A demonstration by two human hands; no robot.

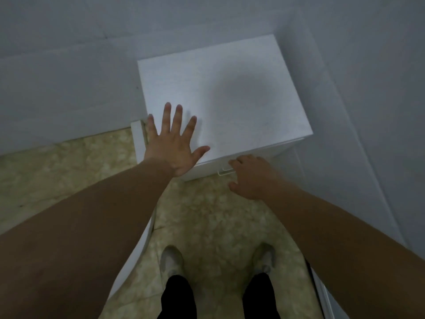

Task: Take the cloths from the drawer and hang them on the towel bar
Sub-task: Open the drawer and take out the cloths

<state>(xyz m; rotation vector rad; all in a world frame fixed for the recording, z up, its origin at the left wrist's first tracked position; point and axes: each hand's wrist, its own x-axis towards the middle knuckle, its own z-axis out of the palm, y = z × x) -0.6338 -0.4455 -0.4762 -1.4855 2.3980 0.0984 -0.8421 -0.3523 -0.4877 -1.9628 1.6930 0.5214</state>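
**Head view: left hand flat on cabinet, right hand at drawer handle**

Head view. A white cabinet (241,88) is standing in the corner between two grey walls (69,65), on a mottled beige tiled floor (207,217).

The left hand (174,143) is lying palm down on the near left part of the cabinet top. All four fingers are straight and spread wide, and the thumb is angling out to the right. It is holding nothing and is only pressing on the surface.

The drawer (207,168) is showing as a narrow white front just under the cabinet's near edge. Nothing inside it is showing from this angle.

A thin white wire handle (223,172) is sitting on that front. The right hand (249,178) is reaching in from the right, knuckles up, with its fingers curling over the right end of the handle. The thumb is hanging below, apart from the drawer front. The fingertips are hidden behind the hand, so how firm the hold is cannot be told.

Lower in the frame, two light shoes (171,261) are standing on the floor, with dark trouser legs (177,295) above them.
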